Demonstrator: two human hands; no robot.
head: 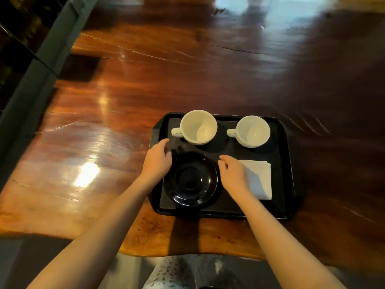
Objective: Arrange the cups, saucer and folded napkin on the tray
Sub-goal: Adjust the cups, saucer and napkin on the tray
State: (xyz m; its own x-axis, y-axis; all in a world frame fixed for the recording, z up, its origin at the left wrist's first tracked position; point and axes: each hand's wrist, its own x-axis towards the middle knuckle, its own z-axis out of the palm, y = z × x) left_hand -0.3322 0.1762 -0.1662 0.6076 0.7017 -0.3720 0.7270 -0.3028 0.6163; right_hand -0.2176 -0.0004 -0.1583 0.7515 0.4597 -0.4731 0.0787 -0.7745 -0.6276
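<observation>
A black tray [289,163] lies on the wooden table near its front edge. Two empty white cups stand along the tray's far side: the left cup [198,127] and the right cup [252,131], both with handles pointing left. A black saucer [190,179] sits in the tray's near left part. A folded white napkin [259,178] lies to its right. My left hand [157,159] hovers at the saucer's left rim, fingers apart. My right hand [233,173] is at the saucer's right rim, over the napkin's left edge, fingers curled and holding nothing.
The glossy wooden table [125,101] stretches far and left of the tray, with bright reflections. A dark grey ledge or frame [31,69] runs along the left side. The table's near edge is just below the tray, above my lap.
</observation>
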